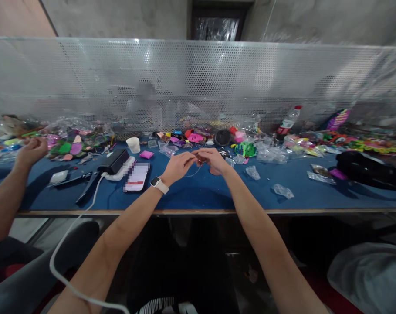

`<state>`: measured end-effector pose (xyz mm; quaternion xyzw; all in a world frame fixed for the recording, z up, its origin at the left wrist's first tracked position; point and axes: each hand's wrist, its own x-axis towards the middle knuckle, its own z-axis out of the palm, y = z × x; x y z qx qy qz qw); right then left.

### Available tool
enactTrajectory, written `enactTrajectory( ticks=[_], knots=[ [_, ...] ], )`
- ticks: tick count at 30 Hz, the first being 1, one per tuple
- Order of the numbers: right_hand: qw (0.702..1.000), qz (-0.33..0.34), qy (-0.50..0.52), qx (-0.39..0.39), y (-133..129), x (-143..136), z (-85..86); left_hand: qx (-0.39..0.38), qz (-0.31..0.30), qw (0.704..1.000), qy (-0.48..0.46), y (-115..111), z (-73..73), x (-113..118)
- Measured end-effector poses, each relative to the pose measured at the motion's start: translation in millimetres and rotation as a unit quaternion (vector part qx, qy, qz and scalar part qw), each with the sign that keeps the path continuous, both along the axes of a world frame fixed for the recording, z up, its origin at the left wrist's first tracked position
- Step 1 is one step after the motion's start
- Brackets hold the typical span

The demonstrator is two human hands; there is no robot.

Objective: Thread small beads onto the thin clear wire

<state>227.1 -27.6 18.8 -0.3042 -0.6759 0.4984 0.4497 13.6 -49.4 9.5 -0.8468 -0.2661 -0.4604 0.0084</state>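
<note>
My left hand [178,167], with a white-banded watch [159,185] on its wrist, meets my right hand [212,158] over the blue tabletop. Fingertips of both hands are pinched together on a thin pale string [194,173], which droops in a loop beneath them. Any small piece between the fingertips is too small to make out. Under my right hand, a brownish round thing [214,172] partly shows on the table.
Left of my hands lie a phone [137,177], a black charger [114,161] with a white cable, and a paper cup [133,145]. Colourful pieces line a perforated screen [217,78]. Plastic scraps [283,191] and a bottle [287,122] are to the right. A co-worker's arm [13,192] reaches in at left.
</note>
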Motion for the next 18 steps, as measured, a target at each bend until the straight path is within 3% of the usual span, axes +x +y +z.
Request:
enactTrajectory(
  ticks=[2, 8, 12, 18],
  knots=[
    [0.999, 0.025, -0.017, -0.030, -2.1, 2.4, 0.9, -0.018, -0.009, 0.999, -0.029, -4.1, 2.9, 2.7],
    [0.998, 0.051, 0.014, -0.027, -6.6, -4.2, 1.0, -0.075, -0.023, 0.993, -0.092, -11.4, 9.8, 6.1],
    [0.996, 0.071, 0.041, -0.045, -7.7, -8.8, 0.1, -0.120, -0.032, 0.982, -0.142, -6.9, 8.9, 4.3],
    [0.996, 0.085, -0.004, -0.034, -5.6, -2.4, -2.5, -0.149, -0.026, 0.972, -0.181, 1.0, 6.4, 1.2]
  ],
)
